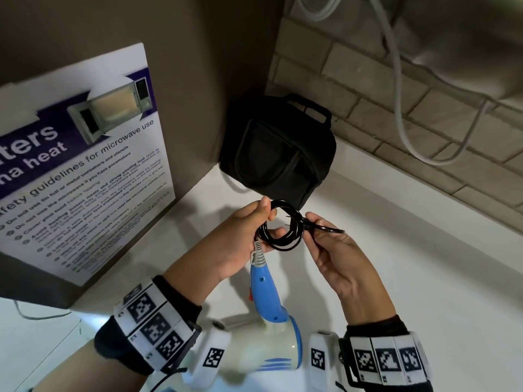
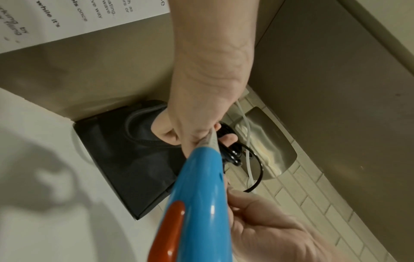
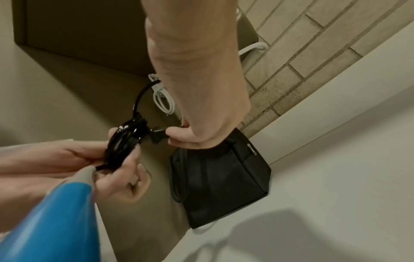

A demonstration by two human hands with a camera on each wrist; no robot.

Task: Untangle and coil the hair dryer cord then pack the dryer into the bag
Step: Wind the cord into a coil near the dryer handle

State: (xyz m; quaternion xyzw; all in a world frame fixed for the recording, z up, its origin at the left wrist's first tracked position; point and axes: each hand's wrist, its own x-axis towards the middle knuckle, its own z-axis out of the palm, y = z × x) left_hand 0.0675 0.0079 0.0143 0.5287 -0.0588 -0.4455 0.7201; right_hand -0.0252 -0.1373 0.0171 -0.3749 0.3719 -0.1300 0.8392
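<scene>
White paper, a microwave safety poster (image 1: pixel 85 154), stands at the far left. Next, our left hand (image 1: pixel 240 239) curls thumb and fingers round the coiled black cord (image 1: pixel 283 230), the blue dryer (image 1: pixel 268 301) hanging below it over the counter (image 1: pixel 410 278). Our right hand (image 1: pixel 336 258) pinches the cord's loose end. The black bag (image 1: pixel 277 148) sits behind, in the corner.

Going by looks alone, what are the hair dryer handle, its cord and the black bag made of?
Hair dryer handle: likely hard moulded plastic, glossy blue, with a sharp highlight in the left wrist view. Cord: black, shiny, probably rubber or vinyl sheathing; it bends into tight loops. Bag: looks like matte woven fabric, perhaps nylon, with stitched seams and a zipper.
</scene>
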